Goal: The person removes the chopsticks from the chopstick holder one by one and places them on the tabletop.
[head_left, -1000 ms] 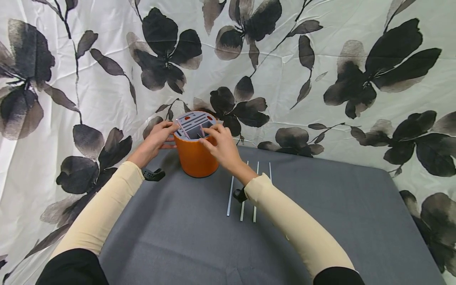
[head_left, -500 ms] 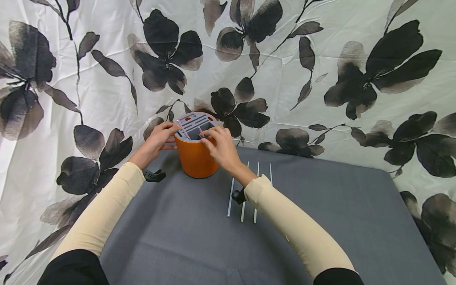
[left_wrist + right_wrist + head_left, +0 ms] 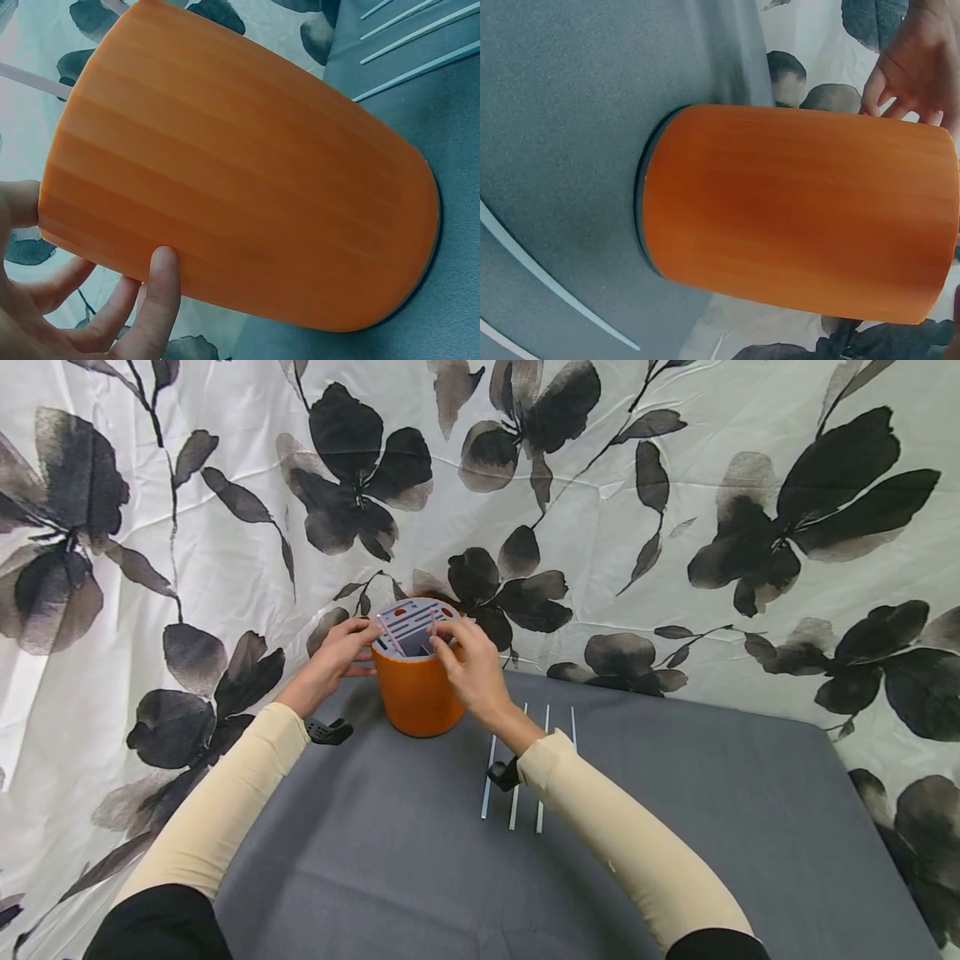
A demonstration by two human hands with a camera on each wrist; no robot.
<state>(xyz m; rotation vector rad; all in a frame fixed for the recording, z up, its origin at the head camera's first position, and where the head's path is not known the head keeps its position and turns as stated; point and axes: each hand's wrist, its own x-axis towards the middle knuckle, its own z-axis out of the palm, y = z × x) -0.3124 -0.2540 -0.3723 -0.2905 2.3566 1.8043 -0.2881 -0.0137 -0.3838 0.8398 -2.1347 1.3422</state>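
Observation:
An orange utensil holder (image 3: 420, 702) stands upright at the table's back, its top filled by a grey slotted insert (image 3: 408, 608). My left hand (image 3: 339, 650) grips the holder's left side near the rim; in the left wrist view its fingers press the orange wall (image 3: 247, 165) with the thumb at the rim. Over the near part of the opening, my right hand (image 3: 474, 670) pinches a thin pink stick (image 3: 432, 623) between thumb and fingers. A second pink stick (image 3: 391, 636) leans inside the holder beside my left thumb. The sticks' lower ends are hidden inside.
Several thin pale sticks (image 3: 513, 808) lie side by side on the grey table (image 3: 360, 852), right of the holder and partly under my right forearm. A white floral cloth (image 3: 615, 552) hangs behind the table. Each wrist wears a black camera mount (image 3: 504, 774).
The pink stick in my right hand has risen slightly and now stands more upright over the opening. My left hand keeps its place on the holder.

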